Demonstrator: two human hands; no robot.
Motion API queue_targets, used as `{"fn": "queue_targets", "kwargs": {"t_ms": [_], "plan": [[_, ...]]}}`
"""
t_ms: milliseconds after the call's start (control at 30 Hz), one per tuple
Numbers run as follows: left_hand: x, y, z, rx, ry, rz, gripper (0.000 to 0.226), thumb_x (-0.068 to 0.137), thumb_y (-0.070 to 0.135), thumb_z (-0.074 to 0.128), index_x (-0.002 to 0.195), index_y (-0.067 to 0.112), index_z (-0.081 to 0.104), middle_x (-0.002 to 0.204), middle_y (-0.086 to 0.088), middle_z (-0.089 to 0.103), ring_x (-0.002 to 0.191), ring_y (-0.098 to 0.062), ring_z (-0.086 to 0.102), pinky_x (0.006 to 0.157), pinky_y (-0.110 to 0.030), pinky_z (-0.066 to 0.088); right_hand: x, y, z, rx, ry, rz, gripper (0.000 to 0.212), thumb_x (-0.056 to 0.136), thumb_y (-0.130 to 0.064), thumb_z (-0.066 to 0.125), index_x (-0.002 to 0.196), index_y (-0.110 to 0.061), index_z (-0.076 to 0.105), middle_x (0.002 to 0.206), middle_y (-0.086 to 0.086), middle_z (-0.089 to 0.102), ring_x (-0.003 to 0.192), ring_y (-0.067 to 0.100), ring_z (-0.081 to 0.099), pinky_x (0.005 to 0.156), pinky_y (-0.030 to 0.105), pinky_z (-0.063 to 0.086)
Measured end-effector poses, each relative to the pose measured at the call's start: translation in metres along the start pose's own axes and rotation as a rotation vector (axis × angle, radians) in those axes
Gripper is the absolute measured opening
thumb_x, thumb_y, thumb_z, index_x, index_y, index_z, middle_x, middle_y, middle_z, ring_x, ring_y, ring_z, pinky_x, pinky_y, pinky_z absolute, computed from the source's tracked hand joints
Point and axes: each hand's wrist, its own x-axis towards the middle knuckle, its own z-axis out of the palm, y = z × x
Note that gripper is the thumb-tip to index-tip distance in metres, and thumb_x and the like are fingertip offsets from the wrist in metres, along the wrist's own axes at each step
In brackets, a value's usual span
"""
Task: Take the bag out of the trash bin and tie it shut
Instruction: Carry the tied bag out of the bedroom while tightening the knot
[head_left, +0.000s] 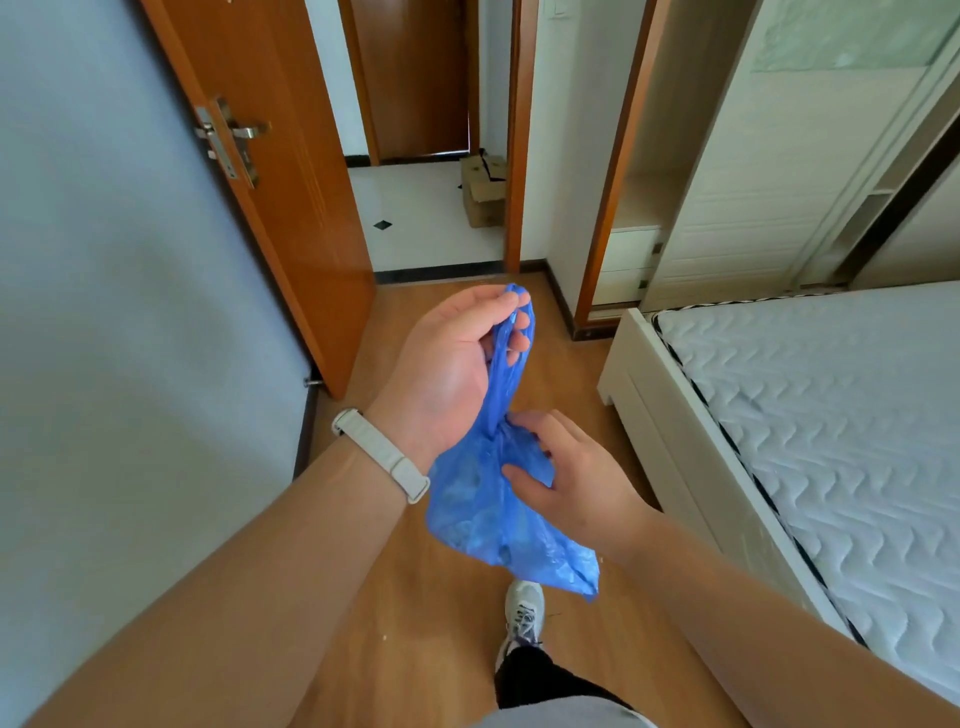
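Note:
A blue plastic bag (493, 514) hangs in mid-air in front of me, above the wooden floor. My left hand (447, 364), palm up with a white band on the wrist, is shut on the bag's twisted handles, which rise to its fingertips. My right hand (566, 473) rests against the bag's gathered neck, thumb and fingers spread and pressing the plastic just below the handles. The bag's body sags below both hands. No trash bin is in view.
An open wooden door (270, 171) stands at the left against a blue-grey wall. A bed with a bare quilted mattress (810, 415) fills the right side. A wardrobe (727, 182) is behind it. Cardboard boxes (483, 192) sit in the hallway. My shoe (524, 613) is on the floor.

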Motion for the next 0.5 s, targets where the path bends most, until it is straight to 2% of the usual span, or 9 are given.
{"fn": "queue_targets", "kwargs": {"t_ms": [133,333,500], "plan": [[0.069,-0.002,-0.003,0.048,-0.004,-0.022,0.011,0.084,0.015,0.062,0.085,0.008,0.07,0.074,-0.004,0.063,0.067,-0.018,0.054,0.07,-0.03,0.044,0.063,0.033,0.008,0.065,0.017,0.033,0.044,0.084,-0.029,0.066,0.124,-0.029,0.048,0.111,-0.02,0.052,0.093,0.003,0.052,0.078,0.031,0.051],[0.171,0.005,-0.006,0.04,0.003,-0.034,0.012,0.087,0.012,0.059,0.082,0.008,0.069,0.072,-0.004,0.062,0.065,-0.018,0.053,0.066,-0.027,0.043,0.164,0.074,0.007,0.139,-0.03,0.12,0.046,0.082,-0.029,0.064,0.123,-0.036,0.043,0.109,-0.02,0.051,0.089,0.001,0.05,0.078,0.021,0.044],[0.243,0.017,-0.014,0.063,0.019,0.007,0.015,0.092,0.008,0.055,0.086,0.006,0.068,0.073,-0.005,0.062,0.065,-0.018,0.054,0.066,-0.026,0.045,0.247,0.102,0.001,0.112,-0.055,0.097,0.043,0.083,-0.031,0.061,0.121,-0.037,0.042,0.112,-0.012,0.058,0.092,0.009,0.057,0.079,0.033,0.051]]}}
